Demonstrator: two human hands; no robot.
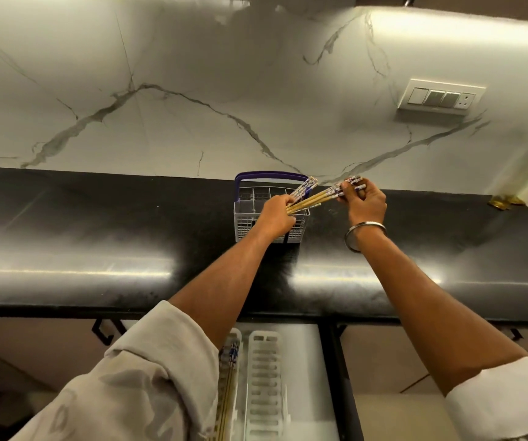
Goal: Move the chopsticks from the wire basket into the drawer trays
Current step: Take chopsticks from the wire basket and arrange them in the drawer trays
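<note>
Above the wire basket [270,214] both hands are gripping the chopsticks [313,198]: left hand [275,216] clutching the tips, right hand [363,202] pinching patterned ends, axis slanting up-right, drawer trays [264,377] lying below.

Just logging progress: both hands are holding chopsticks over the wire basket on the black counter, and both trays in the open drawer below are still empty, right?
Not quite. In the head view the left tray already holds chopsticks; only the right tray looks empty. The rest stands: left hand and right hand hold chopsticks over the wire basket on the black counter.
</note>
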